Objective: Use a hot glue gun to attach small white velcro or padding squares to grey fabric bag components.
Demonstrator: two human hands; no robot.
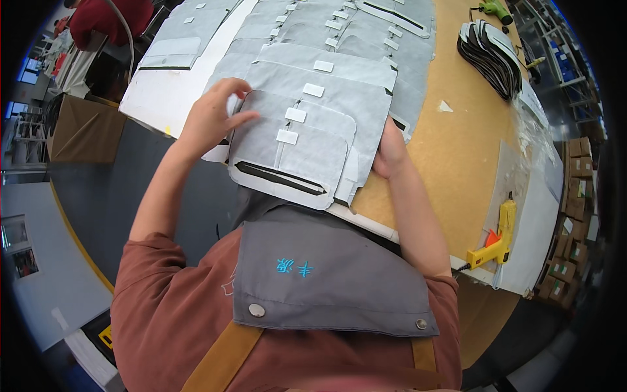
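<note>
Bench with a tan top (pixel 450 150), large cardboard box (pixel 83 130) between 9 and 10 o'clock, shelved cartons (pixel 578 196) at 3. More pale-grey fabric panels (pixel 339 32) lie overlapped toward 12 o'clock, an arrangement that probably keeps their white tabs exposed. The layered pale-grey panel (pixel 307 147) sits just above centre, at the bench's near edge, dark slot at its 6 o'clock side; held close to the body, presumably for easy viewing and handling. Left hand (pixel 214 117) at the panel's 9 o'clock edge: half open, thumb and forefinger parted; whether its other fingers grip cannot be told. Right hand (pixel 392 151) between 3 and 4 o'clock, fingers hidden beneath the edge, apparently supporting it; degree of closure cannot be told. Yellow glue gun (pixel 498 238) between 3 and 4 o'clock, likely parked within right-hand reach. Black-edged bundle (pixel 491 57) near 2, seemingly set aside.
</note>
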